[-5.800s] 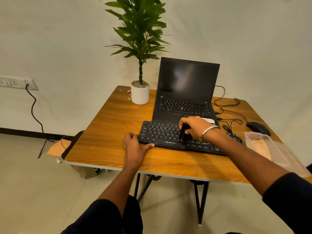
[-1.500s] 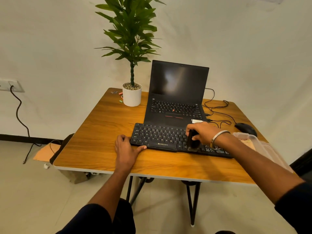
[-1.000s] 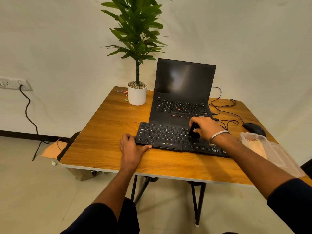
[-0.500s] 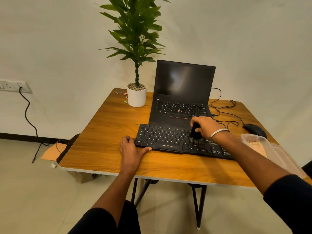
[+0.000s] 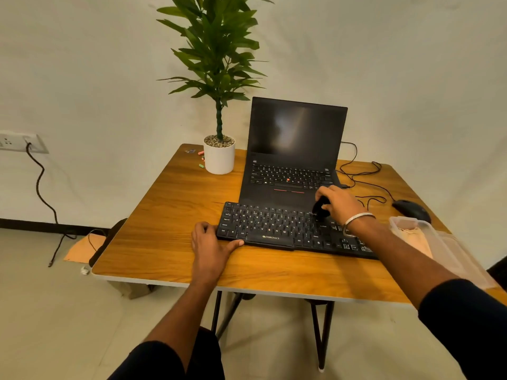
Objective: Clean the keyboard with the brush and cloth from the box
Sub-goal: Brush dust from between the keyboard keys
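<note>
Table (image 5: 170,215) carrying everything: laptop (image 5: 290,149) at back, plant pot (image 5: 219,157) to its left, mouse (image 5: 410,211) and clear box (image 5: 450,250) at right edge, cloth (image 5: 411,237) lying inside box, untouched. Keyboard (image 5: 274,229) flat in front of laptop, its far edge just beside laptop's front. Left hand (image 5: 211,248) resting at keyboard's near-left corner, fingers relaxed, thumb along front edge, steadying it. Right hand (image 5: 340,204) w/ grip curled round brush (image 5: 319,208), bristles down on upper-right key rows. Vs approx half a sec ago: brush drawn slightly back toward far row, same right-hand area; vs several secs ago: shifted from mid keys to right side. Keyboard not moved. Meaning, prob: brushing pass nearly across main block, numpad end left, then cloth wipe.
</note>
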